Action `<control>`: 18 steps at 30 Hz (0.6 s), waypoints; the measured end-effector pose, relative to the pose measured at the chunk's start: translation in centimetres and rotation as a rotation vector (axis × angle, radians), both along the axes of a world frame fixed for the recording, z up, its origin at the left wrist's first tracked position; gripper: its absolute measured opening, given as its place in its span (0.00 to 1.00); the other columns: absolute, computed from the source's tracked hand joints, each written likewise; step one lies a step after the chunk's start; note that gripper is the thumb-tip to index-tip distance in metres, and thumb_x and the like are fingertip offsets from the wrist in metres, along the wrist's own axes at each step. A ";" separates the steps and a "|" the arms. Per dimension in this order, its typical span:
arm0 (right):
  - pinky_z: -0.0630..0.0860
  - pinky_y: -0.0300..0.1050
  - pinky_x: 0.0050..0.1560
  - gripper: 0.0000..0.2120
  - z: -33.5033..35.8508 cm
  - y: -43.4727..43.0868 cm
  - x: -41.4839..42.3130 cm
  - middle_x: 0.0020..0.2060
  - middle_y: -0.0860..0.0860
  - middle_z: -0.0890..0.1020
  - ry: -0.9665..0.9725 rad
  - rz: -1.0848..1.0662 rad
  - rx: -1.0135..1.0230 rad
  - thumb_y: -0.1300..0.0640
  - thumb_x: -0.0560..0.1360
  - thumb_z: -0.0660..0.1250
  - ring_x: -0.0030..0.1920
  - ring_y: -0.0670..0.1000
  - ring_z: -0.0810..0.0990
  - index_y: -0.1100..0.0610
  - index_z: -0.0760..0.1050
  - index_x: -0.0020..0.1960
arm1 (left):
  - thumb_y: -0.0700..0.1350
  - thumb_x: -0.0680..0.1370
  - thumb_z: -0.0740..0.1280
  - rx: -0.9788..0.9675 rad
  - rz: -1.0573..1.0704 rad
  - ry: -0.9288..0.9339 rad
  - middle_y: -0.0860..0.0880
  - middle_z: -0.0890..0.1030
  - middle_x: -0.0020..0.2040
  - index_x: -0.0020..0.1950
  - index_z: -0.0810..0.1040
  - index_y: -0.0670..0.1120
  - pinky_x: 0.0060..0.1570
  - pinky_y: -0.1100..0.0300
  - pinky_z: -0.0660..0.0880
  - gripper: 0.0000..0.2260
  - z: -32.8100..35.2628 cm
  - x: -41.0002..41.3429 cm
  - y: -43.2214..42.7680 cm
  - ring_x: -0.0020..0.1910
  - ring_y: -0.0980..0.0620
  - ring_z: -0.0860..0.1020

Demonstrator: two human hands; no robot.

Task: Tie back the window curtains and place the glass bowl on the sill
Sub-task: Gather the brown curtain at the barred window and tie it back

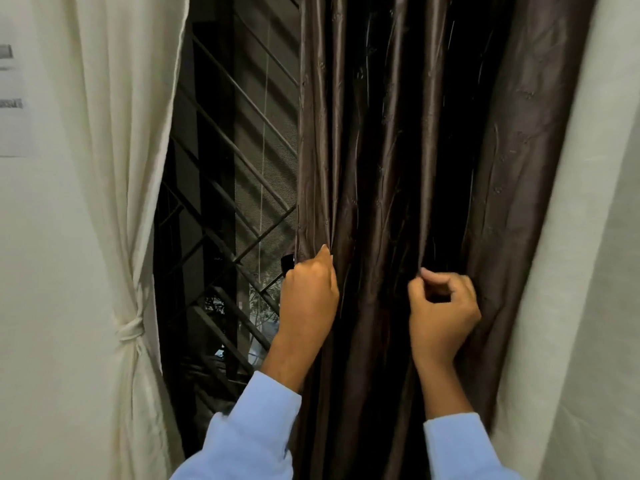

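Cream curtain on the left (114, 202): drawn aside, cinched by a knotted tie (130, 329); done, by the look of it. Window grille (225, 202) exposed behind. Brown curtain (381, 168): hanging in loose folds mid-window, not yet tied. Left hand (308, 292) gripping its left edge, fingers curled round the cloth. Right hand (445, 306) clenched on an inner fold, thumb and forefinger pinching. Judged step: bunching the brown panel for tying. Cream curtain at right (571, 271) hanging loose, untied. Glass bowl and sill: not in view; placement judged outstanding. Roughly a third complete.
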State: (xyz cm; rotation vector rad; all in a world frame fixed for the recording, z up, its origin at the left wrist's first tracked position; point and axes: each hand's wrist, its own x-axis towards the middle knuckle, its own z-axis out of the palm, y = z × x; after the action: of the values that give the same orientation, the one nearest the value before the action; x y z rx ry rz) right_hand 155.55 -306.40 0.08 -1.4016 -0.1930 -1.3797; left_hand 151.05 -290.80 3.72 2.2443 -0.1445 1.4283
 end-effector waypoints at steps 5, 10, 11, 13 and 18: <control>0.75 0.33 0.42 0.06 -1.3 4.1 -1.6 0.41 0.50 0.82 -0.031 0.189 -0.285 0.67 0.71 0.74 0.41 0.45 0.81 0.59 0.84 0.47 | 0.44 0.80 0.61 -0.070 -0.067 0.006 0.43 0.76 0.28 0.35 0.71 0.44 0.27 0.53 0.70 0.13 0.1 0.3 -0.3 0.28 0.42 0.75; 0.74 0.34 0.36 0.10 -1.4 5.6 -2.1 0.40 0.51 0.80 0.004 0.341 -0.331 0.71 0.69 0.73 0.39 0.44 0.79 0.60 0.83 0.48 | 0.42 0.80 0.61 -0.083 -0.150 0.010 0.47 0.72 0.26 0.32 0.68 0.45 0.25 0.53 0.68 0.15 0.3 -0.2 -1.0 0.25 0.48 0.72; 0.74 0.34 0.36 0.10 -1.5 5.6 -2.2 0.39 0.51 0.80 0.008 0.351 -0.325 0.71 0.69 0.73 0.38 0.44 0.79 0.60 0.83 0.47 | 0.42 0.80 0.61 -0.094 -0.160 0.012 0.47 0.72 0.26 0.32 0.68 0.45 0.25 0.54 0.67 0.15 0.3 -0.2 -1.1 0.24 0.49 0.72; 0.73 0.33 0.36 0.09 -1.7 5.5 -2.4 0.39 0.51 0.80 0.026 0.363 -0.309 0.71 0.69 0.73 0.38 0.45 0.79 0.61 0.83 0.46 | 0.42 0.80 0.60 -0.120 -0.195 0.018 0.47 0.72 0.26 0.32 0.68 0.44 0.25 0.53 0.67 0.16 0.2 -0.4 -1.3 0.24 0.49 0.71; 0.71 0.33 0.36 0.04 -1.5 4.9 -2.6 0.37 0.51 0.79 0.058 0.393 -0.333 0.63 0.70 0.70 0.37 0.44 0.77 0.62 0.82 0.44 | 0.47 0.79 0.60 -0.099 -0.196 -0.013 0.50 0.70 0.24 0.31 0.68 0.45 0.24 0.60 0.62 0.17 0.4 -0.9 -2.4 0.22 0.53 0.68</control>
State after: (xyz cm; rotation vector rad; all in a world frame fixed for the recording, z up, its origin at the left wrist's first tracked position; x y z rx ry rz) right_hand 152.92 -301.51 -1.42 -1.5712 -0.6483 -1.0092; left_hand 150.14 -293.19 4.14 2.0790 -0.2846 1.3172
